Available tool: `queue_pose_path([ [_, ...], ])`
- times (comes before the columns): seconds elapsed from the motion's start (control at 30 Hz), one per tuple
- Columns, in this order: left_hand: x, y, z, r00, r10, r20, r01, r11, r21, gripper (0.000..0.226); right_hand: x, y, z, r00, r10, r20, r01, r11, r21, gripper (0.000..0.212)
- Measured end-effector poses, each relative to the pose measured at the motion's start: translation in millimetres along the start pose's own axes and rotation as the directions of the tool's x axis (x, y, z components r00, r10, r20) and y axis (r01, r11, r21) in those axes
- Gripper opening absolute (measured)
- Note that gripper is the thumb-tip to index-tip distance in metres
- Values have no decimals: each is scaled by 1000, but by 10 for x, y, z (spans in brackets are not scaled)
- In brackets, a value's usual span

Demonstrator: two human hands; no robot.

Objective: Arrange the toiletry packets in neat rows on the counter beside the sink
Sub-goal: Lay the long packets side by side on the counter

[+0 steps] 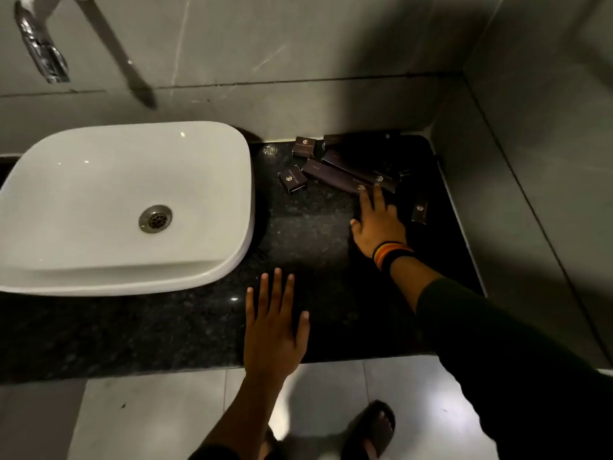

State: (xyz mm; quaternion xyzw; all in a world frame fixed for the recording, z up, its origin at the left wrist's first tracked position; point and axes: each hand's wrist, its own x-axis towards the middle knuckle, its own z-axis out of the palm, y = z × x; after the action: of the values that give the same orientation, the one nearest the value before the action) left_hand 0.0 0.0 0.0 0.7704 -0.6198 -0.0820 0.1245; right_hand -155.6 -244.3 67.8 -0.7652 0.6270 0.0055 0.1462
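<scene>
Several dark purple toiletry packets lie scattered at the back of the black granite counter [308, 234], right of the white sink [126, 200]. A long packet [335, 175] lies slanted, with another long one [351, 161] behind it. Small square packets sit at the back [304, 146], nearer the sink [292, 179] and off to the right [419, 212]. My right hand [378, 224] is flat on the counter with fingers apart; its fingertips touch the near end of the slanted long packet. My left hand [273, 330] rests open near the counter's front edge, holding nothing.
A chrome tap [43, 51] juts from the grey tiled wall above the sink. The side wall [530, 194] closes the counter's right end. The counter's front edge drops to a pale tiled floor, where a sandalled foot [371, 426] stands.
</scene>
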Motion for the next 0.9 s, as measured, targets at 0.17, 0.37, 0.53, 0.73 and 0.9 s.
queue_pose_path([
  [0.17, 4, -2, 6, 1000, -1, -4, 1, 1000, 2, 69, 87, -50, -42, 999, 19, 39, -18, 999, -38, 59],
  [0.37, -6, -19, 49, 999, 7, -33, -6, 1000, 23, 69, 135, -41, -114, 996, 37, -86, -35, 999, 23, 59],
  [0.53, -5, -18, 62, 998, 13, -64, -12, 1000, 25, 69, 235, 1, -111, 998, 11, -64, -11, 1000, 8, 52],
  [0.73, -17, -29, 75, 997, 18, -74, -16, 1000, 21, 68, 242, 14, -135, 995, 77, -56, -75, 996, 40, 56],
  [0.9, -4, -24, 62, 998, 18, -68, -17, 1000, 15, 69, -152, -135, -124, 982, 175, -69, -155, 961, 231, 43],
])
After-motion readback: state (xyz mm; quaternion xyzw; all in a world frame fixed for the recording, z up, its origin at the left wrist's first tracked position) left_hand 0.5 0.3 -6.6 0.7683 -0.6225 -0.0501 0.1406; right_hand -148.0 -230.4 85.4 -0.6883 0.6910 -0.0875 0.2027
